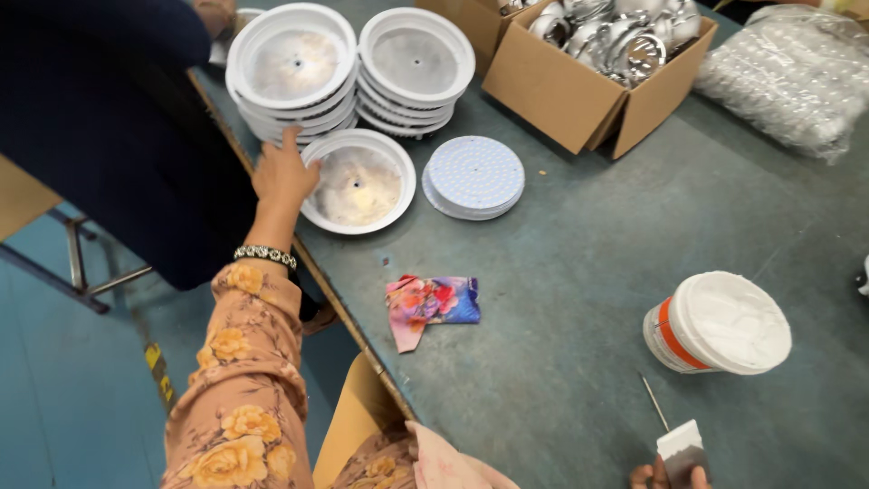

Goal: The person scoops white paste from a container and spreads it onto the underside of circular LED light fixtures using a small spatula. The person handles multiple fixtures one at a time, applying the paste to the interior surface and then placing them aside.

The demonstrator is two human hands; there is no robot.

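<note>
My left hand [282, 172] reaches out to a white round lamp housing [358, 181] that lies open side up on the grey-green table [579, 272]; the fingers rest on its left rim. A bracelet sits on that wrist, above a flowered sleeve. My right hand [672, 474] shows only as fingertips at the bottom edge, holding a small white scraper [681, 448] with a thin metal stem. A white tub of paste [720, 323] with an orange band stands just above it.
Two stacks of white housings [353, 63] stand behind the single one, next to a stack of round dotted boards [474, 177]. A cardboard box of chrome rings [597, 68], a plastic bag [797, 77] and a colourful cloth [433, 303] lie around. A person in dark blue [118, 118] stands left.
</note>
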